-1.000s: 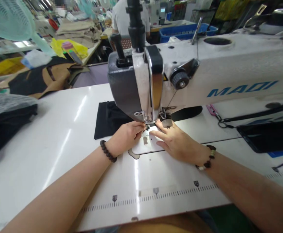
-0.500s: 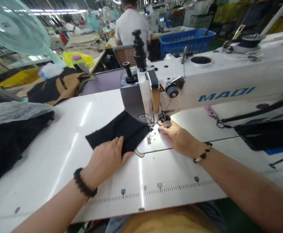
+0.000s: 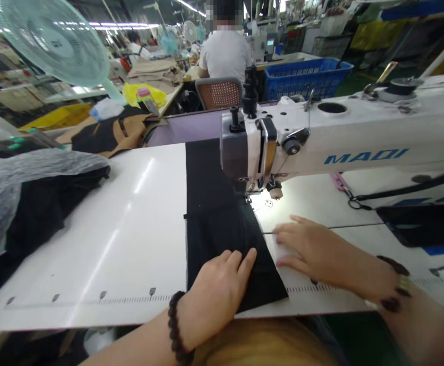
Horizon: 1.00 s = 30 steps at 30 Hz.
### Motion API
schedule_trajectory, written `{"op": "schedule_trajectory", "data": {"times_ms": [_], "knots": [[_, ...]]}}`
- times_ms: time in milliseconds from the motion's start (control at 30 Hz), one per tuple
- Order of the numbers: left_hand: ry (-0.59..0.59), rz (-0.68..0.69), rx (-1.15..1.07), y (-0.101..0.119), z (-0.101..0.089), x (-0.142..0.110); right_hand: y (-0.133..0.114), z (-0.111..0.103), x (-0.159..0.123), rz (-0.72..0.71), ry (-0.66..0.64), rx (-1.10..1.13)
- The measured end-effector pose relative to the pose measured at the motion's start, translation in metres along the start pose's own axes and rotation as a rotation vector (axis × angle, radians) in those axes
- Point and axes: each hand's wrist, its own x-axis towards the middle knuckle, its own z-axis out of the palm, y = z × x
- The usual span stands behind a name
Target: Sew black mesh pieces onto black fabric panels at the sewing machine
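A long strip of black fabric (image 3: 216,213) lies on the white sewing table (image 3: 130,223), running from the far edge past the needle toward me. My left hand (image 3: 216,292) rests flat on its near end, fingers stretched out. My right hand (image 3: 313,249) lies flat on the table just right of the fabric's edge, fingers spread toward it. The white sewing machine (image 3: 321,137) stands over the table, its needle and presser foot (image 3: 250,195) at the fabric's right edge.
A pile of black cloth under clear plastic (image 3: 27,198) sits at the left. A teal fan (image 3: 54,40) stands at the back left. A person in a white shirt (image 3: 225,53) sits beyond, beside a blue crate (image 3: 305,76). A black tablet-like slab (image 3: 423,223) lies at right.
Both hands have drawn back from the needle toward me. The black fabric, earlier a small piece left of the needle, now lies stretched lengthwise under my left hand.
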Motion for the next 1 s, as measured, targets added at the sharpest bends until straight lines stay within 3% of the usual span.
{"op": "schedule_trajectory", "data": {"times_ms": [100,233,333,400,500,633,767,1000], "knots": [[0.058,-0.046,-0.041,-0.001,-0.001,0.002,-0.023,0.007,-0.025,-0.053,0.008,0.048],[0.108,-0.163,-0.122,0.003,-0.004,0.006,-0.037,0.039,-0.043,-0.082,0.257,-0.027],[0.213,-0.227,-0.144,0.007,-0.006,0.009,-0.042,0.059,-0.049,-0.131,0.447,-0.053],[0.313,-0.174,-0.138,0.008,-0.005,0.009,-0.044,0.066,-0.051,-0.122,0.528,-0.049],[0.397,-0.005,-0.141,0.005,-0.001,0.008,-0.046,0.070,-0.052,-0.064,0.547,-0.002],[0.316,0.152,-0.199,0.001,0.005,0.009,-0.047,0.067,-0.049,-0.092,0.540,0.021],[0.230,0.126,-0.219,0.001,0.005,0.011,-0.053,0.058,-0.041,-0.159,0.570,-0.009],[0.226,0.132,-0.205,-0.002,0.008,0.007,-0.061,0.049,-0.030,-0.194,0.550,-0.075]]}}
